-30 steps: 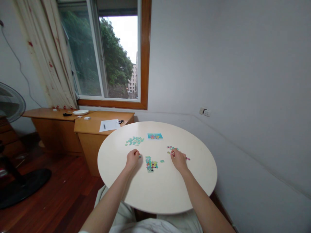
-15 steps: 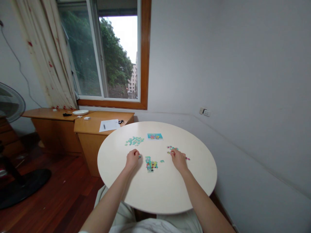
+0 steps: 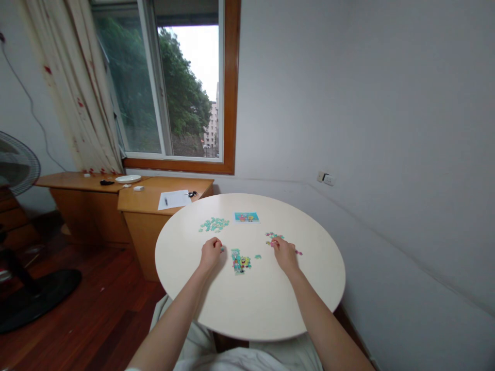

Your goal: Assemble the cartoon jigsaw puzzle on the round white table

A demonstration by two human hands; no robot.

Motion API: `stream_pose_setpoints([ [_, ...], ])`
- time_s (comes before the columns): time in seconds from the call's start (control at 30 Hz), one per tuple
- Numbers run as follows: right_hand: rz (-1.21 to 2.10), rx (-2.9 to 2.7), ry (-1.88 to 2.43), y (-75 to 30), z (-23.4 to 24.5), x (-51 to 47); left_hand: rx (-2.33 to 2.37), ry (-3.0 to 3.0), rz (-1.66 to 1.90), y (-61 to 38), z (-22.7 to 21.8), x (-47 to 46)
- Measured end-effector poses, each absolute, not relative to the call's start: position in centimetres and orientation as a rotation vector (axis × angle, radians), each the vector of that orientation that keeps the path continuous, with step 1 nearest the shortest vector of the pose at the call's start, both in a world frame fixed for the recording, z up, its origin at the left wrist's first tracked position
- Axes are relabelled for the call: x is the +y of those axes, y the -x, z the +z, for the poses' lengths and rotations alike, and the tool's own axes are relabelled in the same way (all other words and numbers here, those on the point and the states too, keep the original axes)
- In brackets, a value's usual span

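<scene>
On the round white table [image 3: 251,304] lies a partly joined jigsaw puzzle [image 3: 238,263] with cartoon figures. To its left, my left hand [image 3: 211,252] is closed, a small teal puzzle piece [image 3: 222,249] showing at its fingertips. My right hand [image 3: 285,253] is pinched on a small pink puzzle piece [image 3: 274,243] beside the right-hand group of pink and green pieces [image 3: 277,235], and partly hides that group. One loose green piece [image 3: 258,256] lies between the joined part and my right hand.
Several teal pieces [image 3: 214,224] are spread at the table's far left. A cartoon picture card [image 3: 246,217] lies at the back. Behind on the left, a wooden desk [image 3: 131,206] bears a paper sheet [image 3: 175,200] and a white plate [image 3: 128,179]. A fan [image 3: 17,162] stands far left.
The fingers of my right hand have shifted slightly, and a pink piece now shows at their tips. My left hand stays almost where it was.
</scene>
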State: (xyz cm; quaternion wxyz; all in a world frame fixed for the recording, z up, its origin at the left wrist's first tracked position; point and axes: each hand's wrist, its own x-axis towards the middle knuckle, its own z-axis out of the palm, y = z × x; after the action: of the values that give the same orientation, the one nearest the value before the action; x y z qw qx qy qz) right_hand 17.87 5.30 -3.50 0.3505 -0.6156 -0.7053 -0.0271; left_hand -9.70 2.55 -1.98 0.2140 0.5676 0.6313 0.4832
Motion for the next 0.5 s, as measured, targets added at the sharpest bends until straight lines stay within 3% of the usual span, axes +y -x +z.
stream_pose_setpoints([
  [0.5,-0.048,-1.811,1.646,-17.58,-2.87,4.86,1.763,-1.576,1.349,9.57,-1.63,2.2],
])
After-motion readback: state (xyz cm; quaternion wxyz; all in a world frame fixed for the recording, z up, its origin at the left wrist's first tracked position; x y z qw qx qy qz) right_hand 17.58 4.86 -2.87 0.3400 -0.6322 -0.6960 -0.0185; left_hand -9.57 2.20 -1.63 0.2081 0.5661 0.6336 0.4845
